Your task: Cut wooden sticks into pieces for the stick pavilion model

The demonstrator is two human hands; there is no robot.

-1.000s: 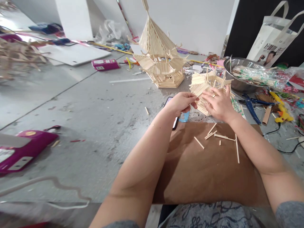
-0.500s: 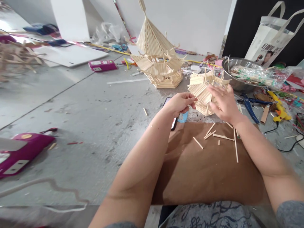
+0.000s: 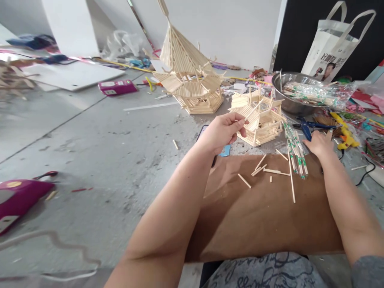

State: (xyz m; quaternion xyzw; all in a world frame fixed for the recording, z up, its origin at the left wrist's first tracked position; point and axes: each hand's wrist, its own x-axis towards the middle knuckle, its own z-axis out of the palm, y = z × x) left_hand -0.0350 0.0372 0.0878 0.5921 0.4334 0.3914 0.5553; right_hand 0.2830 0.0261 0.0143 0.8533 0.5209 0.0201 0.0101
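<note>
Pinching an apparent stick (image 3: 246, 119), left hand (image 3: 225, 130) hung beside the smaller stick pavilion (image 3: 253, 115); wavering could've skewed alignment. Right hand (image 3: 321, 144) lay at blue-handled pliers (image 3: 305, 127), grip indiscernible.

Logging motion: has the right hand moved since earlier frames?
Yes: right hand went rightward relative to the steel bowl, from the small stick model to the blue pliers.

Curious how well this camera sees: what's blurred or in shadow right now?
Head view: the stick heap at far left is smeared; head view: the smaller stick model near the left hand looks sharper; head view: shadow darkens part of the brown board.
</note>
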